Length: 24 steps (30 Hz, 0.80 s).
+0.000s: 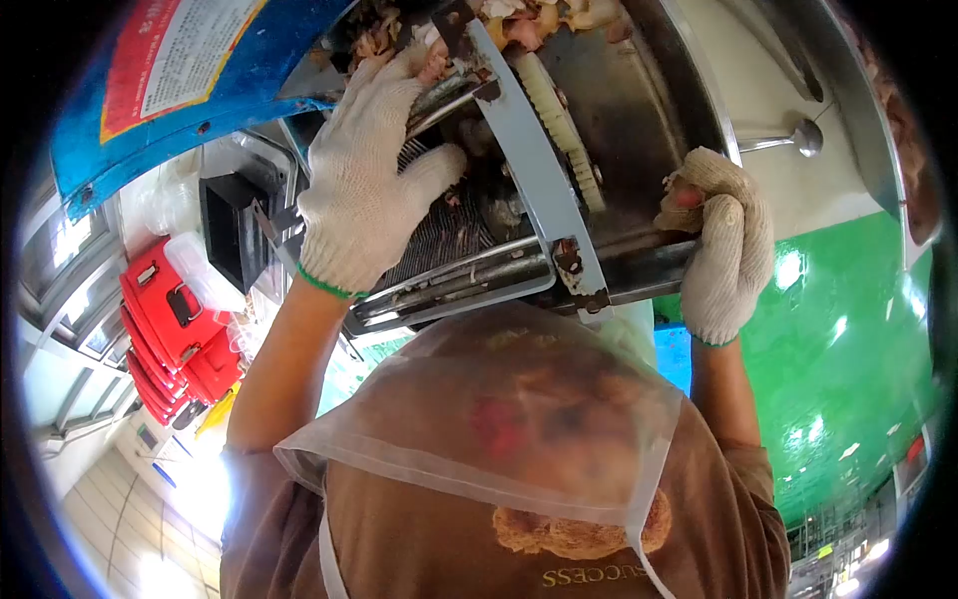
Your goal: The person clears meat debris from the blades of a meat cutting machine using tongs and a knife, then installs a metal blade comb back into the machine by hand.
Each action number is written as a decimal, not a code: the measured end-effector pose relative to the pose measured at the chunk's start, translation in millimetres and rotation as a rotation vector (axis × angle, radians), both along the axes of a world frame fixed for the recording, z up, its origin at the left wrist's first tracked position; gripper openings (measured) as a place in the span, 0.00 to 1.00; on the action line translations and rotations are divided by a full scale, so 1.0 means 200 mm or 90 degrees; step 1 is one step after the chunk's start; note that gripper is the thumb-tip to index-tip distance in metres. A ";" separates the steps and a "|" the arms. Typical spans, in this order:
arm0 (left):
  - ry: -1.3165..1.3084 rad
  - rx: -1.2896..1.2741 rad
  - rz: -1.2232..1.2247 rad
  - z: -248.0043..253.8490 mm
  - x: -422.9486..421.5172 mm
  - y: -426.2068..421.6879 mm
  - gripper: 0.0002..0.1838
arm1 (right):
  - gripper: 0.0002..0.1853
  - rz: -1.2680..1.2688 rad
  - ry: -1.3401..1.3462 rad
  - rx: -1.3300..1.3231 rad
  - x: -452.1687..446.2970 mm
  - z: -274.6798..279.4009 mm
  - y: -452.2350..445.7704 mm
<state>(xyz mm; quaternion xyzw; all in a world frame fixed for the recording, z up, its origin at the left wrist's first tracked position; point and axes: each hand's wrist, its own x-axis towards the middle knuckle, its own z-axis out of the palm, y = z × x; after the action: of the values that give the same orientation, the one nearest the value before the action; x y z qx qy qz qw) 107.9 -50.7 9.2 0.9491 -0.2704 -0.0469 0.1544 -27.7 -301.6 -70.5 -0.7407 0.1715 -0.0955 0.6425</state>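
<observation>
My left hand (364, 175), in a white knitted glove with a green cuff, reaches over a machine with a ribbed dark belt (434, 240). Its fingers are stretched out and its thumb stands apart. The fingertips touch pale pink meat pieces (431, 62) at the machine's far end. My right hand (723, 240), in a matching glove with stained fingers, is over the right edge of the metal tray (639, 110). Its fingers are curled together around a small pinkish piece (687, 196), partly hidden by the glove. A grey metal bar (534, 160) crosses the machine between my hands.
A toothed cream strip (559, 130) runs beside the bar. More meat scraps (539, 20) lie at the top. A blue housing with a label (190, 80) rises at upper left. Red bins (180, 309) stand left; a metal ladle (798, 138) lies right, above the green floor (838, 329).
</observation>
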 end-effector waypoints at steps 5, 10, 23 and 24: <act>0.070 0.036 0.029 0.01 -0.01 0.02 0.37 | 0.19 -0.020 -0.055 -0.039 0.02 0.01 0.02; 0.146 -0.062 0.054 0.06 -0.01 0.04 0.27 | 0.17 -0.005 -0.033 0.017 0.00 0.00 0.01; -0.065 -0.306 0.432 0.04 -0.37 0.56 0.26 | 0.12 -0.068 -0.017 0.031 0.07 0.13 0.03; -0.026 -0.343 0.471 0.03 -0.40 0.58 0.27 | 0.11 -0.052 -0.078 -0.004 0.11 0.15 0.00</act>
<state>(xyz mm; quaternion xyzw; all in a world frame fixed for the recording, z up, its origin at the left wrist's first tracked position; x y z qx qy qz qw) 27.8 65.4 14.8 0.9085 0.0810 0.1025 0.3969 -5.8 -301.5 -40.2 -0.7280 0.1615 -0.1670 0.6450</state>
